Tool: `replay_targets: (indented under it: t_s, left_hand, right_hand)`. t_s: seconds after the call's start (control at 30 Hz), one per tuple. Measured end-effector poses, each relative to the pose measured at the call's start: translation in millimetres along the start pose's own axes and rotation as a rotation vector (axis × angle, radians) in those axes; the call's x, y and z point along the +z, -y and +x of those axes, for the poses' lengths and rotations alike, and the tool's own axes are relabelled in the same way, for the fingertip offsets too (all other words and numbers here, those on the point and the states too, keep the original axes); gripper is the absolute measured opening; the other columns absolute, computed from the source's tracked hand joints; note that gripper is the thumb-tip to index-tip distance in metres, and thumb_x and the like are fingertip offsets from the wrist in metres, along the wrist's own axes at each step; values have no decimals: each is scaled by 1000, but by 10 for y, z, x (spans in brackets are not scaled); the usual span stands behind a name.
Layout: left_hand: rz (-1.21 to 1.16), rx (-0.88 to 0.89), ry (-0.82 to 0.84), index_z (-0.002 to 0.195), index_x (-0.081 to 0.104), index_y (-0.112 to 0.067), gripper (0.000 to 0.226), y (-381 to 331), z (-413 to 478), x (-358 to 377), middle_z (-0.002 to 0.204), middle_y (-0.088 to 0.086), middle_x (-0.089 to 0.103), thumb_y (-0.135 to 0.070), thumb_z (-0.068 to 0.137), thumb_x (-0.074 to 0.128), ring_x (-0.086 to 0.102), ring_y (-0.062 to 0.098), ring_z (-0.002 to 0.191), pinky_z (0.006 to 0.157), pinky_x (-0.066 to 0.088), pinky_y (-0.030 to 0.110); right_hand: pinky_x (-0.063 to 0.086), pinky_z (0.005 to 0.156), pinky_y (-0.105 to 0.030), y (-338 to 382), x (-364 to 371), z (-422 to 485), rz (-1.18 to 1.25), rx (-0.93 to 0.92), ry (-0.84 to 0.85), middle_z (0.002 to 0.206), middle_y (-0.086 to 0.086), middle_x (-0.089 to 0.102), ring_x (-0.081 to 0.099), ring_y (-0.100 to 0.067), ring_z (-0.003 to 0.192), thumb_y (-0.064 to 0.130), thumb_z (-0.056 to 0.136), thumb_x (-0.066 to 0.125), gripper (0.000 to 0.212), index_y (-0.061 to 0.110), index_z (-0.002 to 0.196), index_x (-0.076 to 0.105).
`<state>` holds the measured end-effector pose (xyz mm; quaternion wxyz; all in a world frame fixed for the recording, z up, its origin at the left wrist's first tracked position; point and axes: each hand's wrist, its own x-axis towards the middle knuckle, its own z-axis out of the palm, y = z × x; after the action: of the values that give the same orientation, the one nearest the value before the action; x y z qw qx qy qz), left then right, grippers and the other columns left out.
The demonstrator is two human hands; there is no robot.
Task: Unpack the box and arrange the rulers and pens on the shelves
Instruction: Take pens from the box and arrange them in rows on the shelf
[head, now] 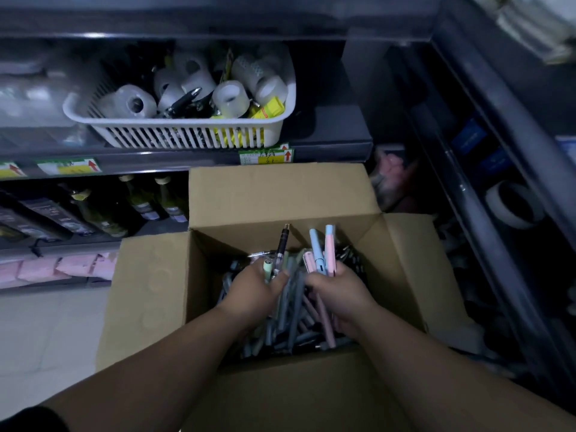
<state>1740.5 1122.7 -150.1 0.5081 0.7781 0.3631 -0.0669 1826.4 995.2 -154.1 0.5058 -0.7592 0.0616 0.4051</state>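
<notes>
Both hands worked inside the open box (280, 194) below the shelf (156, 163): left hand (255, 286) clenched around a black pen (282, 247), right hand (338, 289) gripping pastel pens (324, 249) upright, apparently sorting by kind before shelving.

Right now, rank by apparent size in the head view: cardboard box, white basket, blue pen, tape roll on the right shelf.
1. cardboard box
2. white basket
3. tape roll
4. blue pen, partly hidden
</notes>
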Motion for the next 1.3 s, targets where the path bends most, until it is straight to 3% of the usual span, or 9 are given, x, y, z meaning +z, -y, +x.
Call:
replay_targets:
  t_s: [0.17, 0.43, 0.63, 0.73, 0.8, 0.87, 1.0, 1.13, 1.3]
  left_hand:
    - [25, 204, 34, 98, 55, -28, 10, -304, -115, -70, 85, -10, 61, -36, 92, 58, 58, 7, 78, 57, 38, 14]
    - [-94, 532, 31, 91, 55, -22, 12, -1060, -373, -66, 76, 5, 67, -34, 93, 55, 58, 18, 60, 65, 48, 33]
    - [-374, 565, 115, 84, 55, -21, 17, -1700, -906, 87, 67, -5, 61, -34, 95, 53, 57, 8, 62, 67, 43, 28]
    - [-581, 542, 305, 86, 54, -16, 13, -1939, -1370, 336, 69, -1, 66, -25, 96, 54, 63, 9, 67, 75, 52, 27]
    - [-658, 519, 458, 91, 56, -12, 13, -2017, -1750, 595, 76, 11, 61, -24, 94, 55, 60, 24, 76, 87, 49, 43]
    - [-678, 481, 569, 88, 55, -12, 12, -2026, -2243, 914, 72, 7, 56, -20, 97, 53, 55, 19, 71, 83, 49, 45]
    - [-636, 397, 854, 78, 49, -11, 22, -1867, -3532, 1560, 65, 5, 50, -16, 99, 47, 52, 11, 49, 47, 47, 21]
    - [-552, 330, 1055, 92, 50, -14, 8, -1537, -4852, 2214, 72, 4, 53, -18, 98, 49, 52, 15, 64, 59, 48, 28]
    - [-491, 293, 1265, 92, 46, -18, 8, -1059, -6447, 2905, 72, 3, 53, -14, 97, 51, 53, 14, 65, 63, 48, 29]
  right_hand:
    - [41, 43, -17, 232, -149, -331, 131, -119, -27, 66, 2, 59, 55, -3, 47, 15, 90, 62, 13, 18, 102, 62]
    - [50, 61, -31, 322, -600, -1014, 345, -234, -257, 65, -1, 56, 52, -11, 54, 24, 81, 77, 23, 11, 94, 63]
    - [39, 44, -22, 106, -1047, -1820, 465, -305, -369, 62, -5, 54, 49, -13, 48, 20, 84, 74, 18, 17, 78, 57]
    - [34, 37, -20, -134, -1251, -2325, 498, -344, -454, 60, -4, 54, 47, -13, 45, 21, 84, 75, 20, 17, 76, 57]
    - [33, 37, -21, -369, -1371, -2732, 505, -371, -513, 57, -2, 53, 46, -11, 43, 22, 84, 74, 18, 18, 76, 59]
    - [35, 38, -21, -693, -1509, -3176, 523, -386, -593, 54, 2, 54, 47, -10, 42, 24, 83, 75, 14, 16, 77, 65]
    - [51, 60, -26, -1529, -1721, -4200, 569, -363, -689, 70, 2, 70, 64, -15, 68, 29, 81, 78, 20, 11, 87, 73]
    - [53, 60, -31, -2484, -1772, -5385, 681, -354, -690, 74, -10, 67, 63, -23, 67, 25, 79, 79, 22, 8, 85, 66]
    - [44, 63, -32, -3527, -1735, -6741, 668, -309, -971, 74, -13, 61, 55, -25, 69, 8, 79, 77, 15, 3, 89, 67]
